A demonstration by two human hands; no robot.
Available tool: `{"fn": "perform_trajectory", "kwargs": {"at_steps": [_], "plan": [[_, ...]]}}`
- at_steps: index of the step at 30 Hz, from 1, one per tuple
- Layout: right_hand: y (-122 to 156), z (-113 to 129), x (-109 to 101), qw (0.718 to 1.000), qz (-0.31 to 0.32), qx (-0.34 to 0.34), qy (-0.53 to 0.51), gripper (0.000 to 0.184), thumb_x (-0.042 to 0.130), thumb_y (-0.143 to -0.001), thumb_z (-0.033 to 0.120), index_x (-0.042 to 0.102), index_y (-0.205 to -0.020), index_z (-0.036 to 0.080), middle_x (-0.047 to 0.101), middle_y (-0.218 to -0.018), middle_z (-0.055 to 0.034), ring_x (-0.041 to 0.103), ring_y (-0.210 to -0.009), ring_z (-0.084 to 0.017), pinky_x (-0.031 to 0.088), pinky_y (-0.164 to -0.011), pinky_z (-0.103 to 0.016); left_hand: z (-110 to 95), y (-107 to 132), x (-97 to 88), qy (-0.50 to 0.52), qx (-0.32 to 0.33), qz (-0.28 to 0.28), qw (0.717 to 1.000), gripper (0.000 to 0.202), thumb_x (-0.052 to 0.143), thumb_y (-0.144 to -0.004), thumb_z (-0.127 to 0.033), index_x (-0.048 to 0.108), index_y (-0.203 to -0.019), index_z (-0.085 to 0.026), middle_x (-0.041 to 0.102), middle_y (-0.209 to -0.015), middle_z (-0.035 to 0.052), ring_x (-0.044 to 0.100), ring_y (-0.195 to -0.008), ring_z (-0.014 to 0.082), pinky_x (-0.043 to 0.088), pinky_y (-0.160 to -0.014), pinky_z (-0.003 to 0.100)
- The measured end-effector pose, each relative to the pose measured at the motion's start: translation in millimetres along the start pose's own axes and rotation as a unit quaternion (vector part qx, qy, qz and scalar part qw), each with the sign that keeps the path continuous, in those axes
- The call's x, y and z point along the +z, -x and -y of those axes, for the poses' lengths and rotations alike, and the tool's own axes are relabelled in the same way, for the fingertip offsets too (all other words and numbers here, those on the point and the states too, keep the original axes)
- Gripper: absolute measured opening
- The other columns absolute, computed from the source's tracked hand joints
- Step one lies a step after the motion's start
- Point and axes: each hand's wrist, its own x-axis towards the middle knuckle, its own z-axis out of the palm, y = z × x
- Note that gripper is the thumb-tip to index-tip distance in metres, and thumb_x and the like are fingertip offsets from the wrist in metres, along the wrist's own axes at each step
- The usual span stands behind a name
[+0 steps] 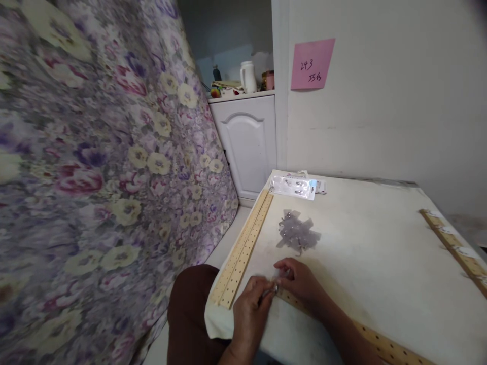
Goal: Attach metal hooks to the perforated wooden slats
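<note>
Both my hands meet at the near left edge of a white table (380,253). My left hand (251,304) is closed in a pinch on a small metal piece. My right hand (299,280) is curled beside it, fingertips pressed on the end of a perforated wooden strip (384,345) that runs toward the lower right. What the right fingers hold is too small to make out. A pile of small clear plastic bags (297,234) with metal parts lies just beyond my hands.
Two perforated wooden strips (243,248) lie along the table's left edge, another (456,251) at the right edge. A clear packet (294,186) sits at the far corner. Floral fabric (95,167) fills the left. A white cabinet (247,142) and a pink note (312,64) are behind.
</note>
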Motion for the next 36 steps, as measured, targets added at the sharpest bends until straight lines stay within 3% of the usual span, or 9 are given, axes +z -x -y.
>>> {"fn": "perform_trajectory", "kwargs": {"at_steps": [15,26,29,33,36], "plan": [[-1.3,-2.1,2.5,1.0,0.002,0.003,-0.03,0.032,0.063,-0.062,0.017,0.065,-0.093,0.017,0.065,-0.085,-0.0036,0.058,-0.074,-0.018,0.044,-0.067,-0.028,3.9,0.0,1.4,-0.006,0.001,0.001,1.0,0.012,0.054,-0.087,-0.024,0.065,-0.091,-0.025,0.063,-0.097,0.0014,0.063,-0.087,0.0154,0.048,-0.076,0.024],[1.4,-5.2,-5.1,0.999,-0.002,0.006,-0.032,0.035,0.059,-0.069,0.025,0.063,-0.102,0.016,0.067,-0.094,-0.0061,0.059,-0.07,-0.016,0.048,-0.068,-0.029,2.0,3.1,-0.3,0.0,0.026,-0.022,0.999,0.016,0.053,-0.087,-0.024,0.065,-0.096,-0.027,0.065,-0.092,0.0002,0.063,-0.084,0.0152,0.047,-0.074,0.023],[16.9,-2.2,-18.2,0.999,-0.031,0.015,-0.011,0.033,0.056,-0.071,0.026,0.061,-0.102,0.017,0.066,-0.094,-0.0067,0.058,-0.068,-0.016,0.047,-0.068,-0.03,1.0,4.2,-1.6,0.01,0.027,-0.031,0.999,0.015,0.054,-0.086,-0.024,0.066,-0.095,-0.026,0.066,-0.091,0.0008,0.063,-0.084,0.016,0.048,-0.074,0.024],[61.7,-3.1,-49.8,0.994,-0.045,0.036,0.092,0.027,0.062,-0.066,0.026,0.063,-0.092,0.02,0.064,-0.084,-0.0036,0.057,-0.072,-0.019,0.046,-0.068,-0.03,0.3,5.3,-2.6,0.014,0.028,-0.044,0.999,0.017,0.052,-0.085,-0.021,0.065,-0.094,-0.025,0.066,-0.091,0.0016,0.063,-0.082,0.0168,0.049,-0.073,0.025],[97.7,-11.0,-70.3,0.988,-0.054,0.056,0.135,0.033,0.066,-0.062,0.026,0.062,-0.094,0.022,0.063,-0.094,-0.0038,0.058,-0.087,-0.021,0.045,-0.077,-0.031,1.3,5.3,-2.7,0.009,0.033,-0.064,0.997,0.019,0.047,-0.087,-0.019,0.063,-0.095,-0.023,0.065,-0.092,0.0023,0.063,-0.086,0.0177,0.048,-0.077,0.028]]}}
